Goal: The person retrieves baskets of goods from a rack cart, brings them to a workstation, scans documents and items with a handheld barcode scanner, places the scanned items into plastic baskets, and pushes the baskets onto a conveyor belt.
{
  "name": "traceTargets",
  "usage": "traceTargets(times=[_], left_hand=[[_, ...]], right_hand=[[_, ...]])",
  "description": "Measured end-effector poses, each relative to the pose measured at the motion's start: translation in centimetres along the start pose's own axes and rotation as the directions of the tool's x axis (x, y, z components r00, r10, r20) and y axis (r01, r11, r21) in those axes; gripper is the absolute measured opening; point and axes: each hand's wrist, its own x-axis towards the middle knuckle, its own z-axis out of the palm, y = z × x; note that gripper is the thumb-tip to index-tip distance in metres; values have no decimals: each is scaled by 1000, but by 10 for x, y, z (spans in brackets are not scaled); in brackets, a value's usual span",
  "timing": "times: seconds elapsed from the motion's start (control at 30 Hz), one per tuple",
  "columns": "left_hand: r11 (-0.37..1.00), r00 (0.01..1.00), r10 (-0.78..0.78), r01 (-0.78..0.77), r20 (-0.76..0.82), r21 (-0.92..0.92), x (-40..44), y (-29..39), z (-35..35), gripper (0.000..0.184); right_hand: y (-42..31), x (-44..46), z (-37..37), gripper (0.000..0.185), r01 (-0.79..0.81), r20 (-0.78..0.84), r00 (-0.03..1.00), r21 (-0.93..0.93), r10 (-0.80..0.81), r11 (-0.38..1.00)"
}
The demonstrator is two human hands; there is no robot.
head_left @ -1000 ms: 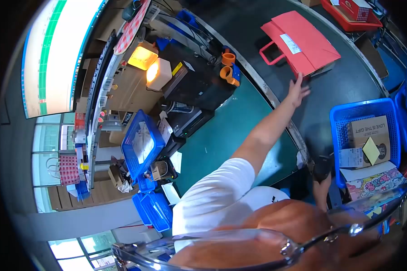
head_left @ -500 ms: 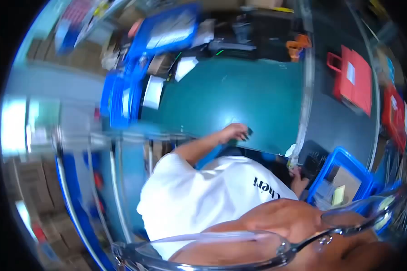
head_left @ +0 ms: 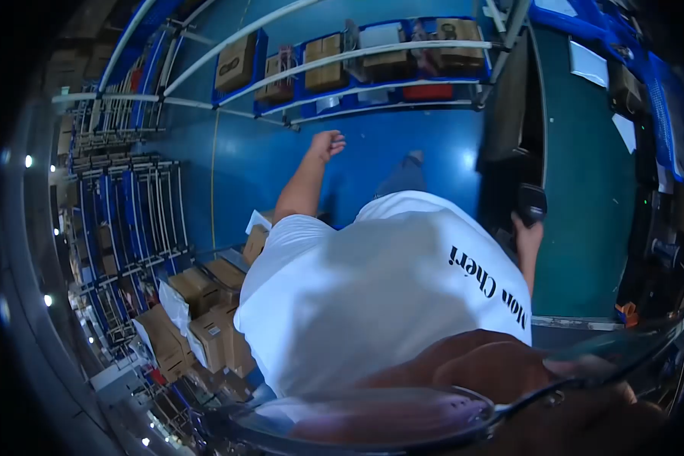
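My left hand point(head_left: 328, 144) hangs over the blue floor with nothing in it, its fingers loosely curled and a little apart. Beside the dark edge of the green-topped table point(head_left: 577, 228), my right hand point(head_left: 527, 228) grips a black handheld device that looks like a barcode scanner point(head_left: 532, 201). The scanner's rounded head points away from me, and its underside is hidden. The front of my white shirt fills the space between both arms.
Ahead stands a pipe rack point(head_left: 387, 53) with cardboard boxes in blue bins. More cartons point(head_left: 205, 319) are stacked at my left, near further racks point(head_left: 129, 220). Papers point(head_left: 589, 62) and a blue basket point(head_left: 665, 114) lie along the table's far side.
My view has turned left, from the green tabletop to the floor and rack. My left hand has left the table, and the small dark thing at its fingers is no longer seen there.
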Motion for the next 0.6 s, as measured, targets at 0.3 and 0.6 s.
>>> traceTargets(times=[0.3,0.6], left_hand=[[982,982,-131,148,138,-117,127,47,-45,31],[946,829,-268,322,491,-28,278,34,203,42]], right_hand=[[-84,143,228,30,69,268,963,-322,21,944],[-36,295,323,34,-171,39,982,-249,186,953]])
